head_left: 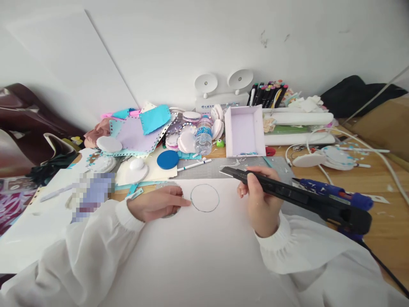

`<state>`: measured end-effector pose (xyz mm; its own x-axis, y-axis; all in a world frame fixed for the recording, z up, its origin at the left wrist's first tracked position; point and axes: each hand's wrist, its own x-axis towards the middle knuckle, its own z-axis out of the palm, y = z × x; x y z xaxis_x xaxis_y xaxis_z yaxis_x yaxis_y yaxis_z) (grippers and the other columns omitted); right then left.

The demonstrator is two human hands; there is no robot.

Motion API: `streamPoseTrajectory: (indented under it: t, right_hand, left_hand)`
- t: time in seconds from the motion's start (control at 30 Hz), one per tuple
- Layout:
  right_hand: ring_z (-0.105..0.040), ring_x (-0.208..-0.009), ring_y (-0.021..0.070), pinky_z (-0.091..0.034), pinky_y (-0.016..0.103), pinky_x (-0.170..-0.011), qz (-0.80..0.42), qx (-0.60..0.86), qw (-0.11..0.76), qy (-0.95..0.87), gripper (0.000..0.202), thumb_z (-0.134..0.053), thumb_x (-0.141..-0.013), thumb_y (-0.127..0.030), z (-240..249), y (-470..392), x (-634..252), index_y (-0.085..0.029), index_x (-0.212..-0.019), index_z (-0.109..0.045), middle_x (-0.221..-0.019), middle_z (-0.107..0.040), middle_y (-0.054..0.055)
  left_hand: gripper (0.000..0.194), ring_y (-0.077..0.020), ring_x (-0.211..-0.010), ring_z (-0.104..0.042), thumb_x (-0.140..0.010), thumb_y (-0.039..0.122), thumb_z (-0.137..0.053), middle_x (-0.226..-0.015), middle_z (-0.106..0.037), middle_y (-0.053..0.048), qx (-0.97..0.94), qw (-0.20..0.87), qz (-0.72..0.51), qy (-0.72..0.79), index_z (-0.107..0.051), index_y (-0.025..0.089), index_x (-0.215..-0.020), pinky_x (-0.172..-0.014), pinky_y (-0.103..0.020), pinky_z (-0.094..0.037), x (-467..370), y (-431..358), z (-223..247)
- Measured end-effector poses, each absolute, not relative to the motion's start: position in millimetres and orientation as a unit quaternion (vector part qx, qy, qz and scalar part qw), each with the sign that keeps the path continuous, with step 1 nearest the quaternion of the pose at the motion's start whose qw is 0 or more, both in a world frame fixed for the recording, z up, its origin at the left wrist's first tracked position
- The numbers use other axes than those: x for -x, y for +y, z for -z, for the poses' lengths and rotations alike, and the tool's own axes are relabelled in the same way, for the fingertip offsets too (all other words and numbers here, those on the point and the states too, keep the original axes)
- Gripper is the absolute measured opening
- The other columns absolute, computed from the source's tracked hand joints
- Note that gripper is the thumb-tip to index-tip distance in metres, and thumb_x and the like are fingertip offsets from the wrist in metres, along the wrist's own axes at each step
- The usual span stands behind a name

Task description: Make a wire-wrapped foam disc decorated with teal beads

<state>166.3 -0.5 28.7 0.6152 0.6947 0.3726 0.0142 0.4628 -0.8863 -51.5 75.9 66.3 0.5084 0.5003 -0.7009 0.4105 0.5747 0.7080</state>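
A large white foam-like sheet (198, 260) covers the near part of the table. On it a circle (205, 198) is drawn in a thin dark line. My left hand (159, 202) rests at a round cut-out in the sheet, the index finger stretched toward the circle's left edge and the other fingers bent; it holds nothing visible. In my right hand (260, 196) is a black utility knife (297, 194), held above the sheet's right side. Its blade is out and points left, above and right of the circle.
Behind the sheet lies a grey cutting mat (220, 168). Around it are a blue disc (168, 160), a water bottle (203, 135), a white box (245, 132), markers (270, 94) and foam discs (109, 144). A blue glue gun (332, 192) and a white cable (377, 149) lie at right.
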Motion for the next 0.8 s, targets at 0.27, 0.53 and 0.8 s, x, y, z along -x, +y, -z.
streamPoseTrajectory:
  t: [0.27, 0.53, 0.8]
  right_hand:
    - [-0.048, -0.040, 0.0074, -0.040, 0.023, -0.041, -0.253, 0.475, 0.757, -0.371, 0.008, -0.058, -0.086, -0.027, -28.6, -1.3, -164.9, -0.021, -0.090, -0.056, -0.060, -0.050, -0.007]
    - [-0.047, -0.041, 0.0081, -0.038, 0.022, -0.040, -0.276, 0.471, 0.753, -0.369, 0.008, -0.058, -0.085, -0.027, -26.0, 0.4, -165.6, -0.022, -0.091, -0.056, -0.052, -0.048, -0.008]
    - [-0.046, -0.040, 0.0079, -0.037, 0.021, -0.040, -0.281, 0.476, 0.750, -0.362, 0.007, -0.059, -0.085, -0.028, -22.2, 2.5, -164.5, -0.022, -0.090, -0.057, -0.050, -0.047, -0.008]
  left_hand:
    - [0.031, -0.0128, -0.079, -0.060, -0.064, 0.034, -0.079, -0.087, -0.066, -0.002, -0.476, 0.741, -0.024, 0.472, -0.064, 0.017, -0.086, -0.067, -0.020, -0.045, 45.1, 76.1, -65.8]
    - [0.031, -0.0145, -0.069, -0.061, -0.057, 0.033, -0.082, -0.065, -0.062, 0.000, -0.471, 0.733, -0.033, 0.489, -0.059, 0.016, -0.066, -0.060, -0.023, -0.046, 48.3, 76.2, -57.3]
    - [0.030, -0.0153, -0.065, -0.061, -0.056, 0.034, -0.083, -0.065, -0.063, -0.002, -0.446, 0.762, -0.025, 0.469, -0.062, 0.016, -0.066, -0.058, -0.025, -0.046, 52.5, 78.3, -47.8]
